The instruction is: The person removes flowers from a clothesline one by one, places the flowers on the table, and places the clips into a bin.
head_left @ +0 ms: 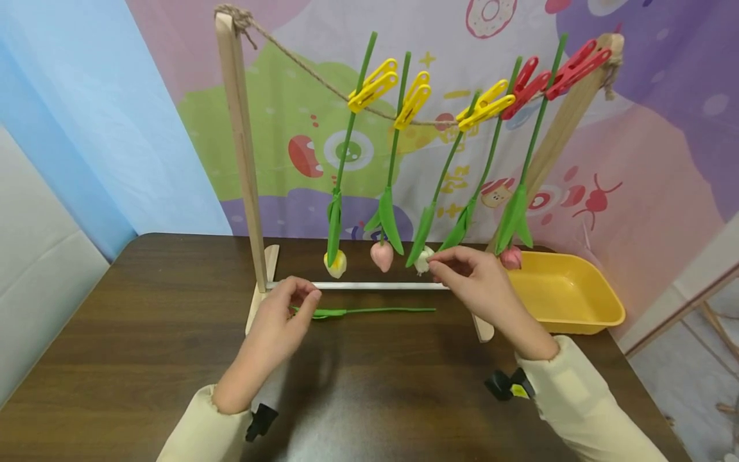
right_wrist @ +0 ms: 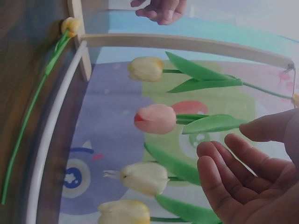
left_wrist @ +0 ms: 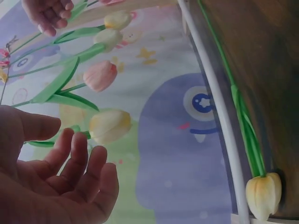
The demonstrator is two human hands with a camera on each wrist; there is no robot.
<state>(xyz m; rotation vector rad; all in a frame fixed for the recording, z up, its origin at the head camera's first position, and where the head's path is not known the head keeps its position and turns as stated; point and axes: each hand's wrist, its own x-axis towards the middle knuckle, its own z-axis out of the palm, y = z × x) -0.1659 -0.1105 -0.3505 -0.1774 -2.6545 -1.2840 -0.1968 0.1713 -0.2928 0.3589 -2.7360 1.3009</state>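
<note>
Artificial tulips hang head-down from a twine line (head_left: 306,66), held by yellow clothespins (head_left: 374,85) and red clothespins (head_left: 577,69). My left hand (head_left: 283,327) hovers over the table near the left post, fingers loosely bent and holding nothing. Below it lies a loose yellow tulip (left_wrist: 264,196), its bloom hidden by that hand in the head view. My right hand (head_left: 482,285) hovers before the white tulip (head_left: 423,260); the right wrist view shows its relaxed fingers (right_wrist: 212,179) apart from the blooms. A pink tulip (head_left: 382,256) and a pale yellow tulip (head_left: 335,264) hang between the hands.
A wooden post (head_left: 239,141) stands at the left, another post (head_left: 568,135) at the right. A white bar (head_left: 375,286) joins their feet. The yellow basin (head_left: 594,289) sits right of the frame on the dark table (head_left: 392,398). A cartoon-printed cloth (head_left: 277,212) hangs behind.
</note>
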